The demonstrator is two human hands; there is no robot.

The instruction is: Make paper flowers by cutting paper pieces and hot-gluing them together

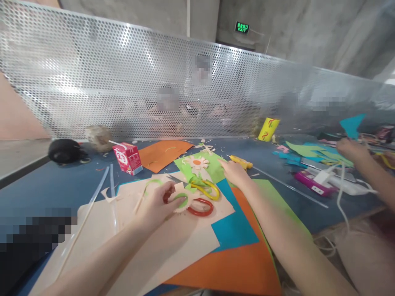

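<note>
My left hand [162, 200] is closed on a cream paper flower [189, 198] with a green centre, held over cream paper sheets. Just right of it lie red-handled scissors [202, 208] and yellow-handled scissors [212, 190]; some blades are hidden. My right hand [236, 172] reaches over a light green sheet [216, 163], index finger stretched out and nothing visible in it. Left of that finger, a second paper flower [197, 163] with an orange centre rests on the green sheet. A yellow glue gun [240, 161] lies just beyond my right hand.
A red drink carton [127, 158] stands at the left, near an orange sheet [165, 154]. Clear glue sticks [103, 181] lie about. A perforated metal screen [138, 74] borders the table. At right, another person's hand [350, 148] holds blue paper near a purple power strip [314, 183].
</note>
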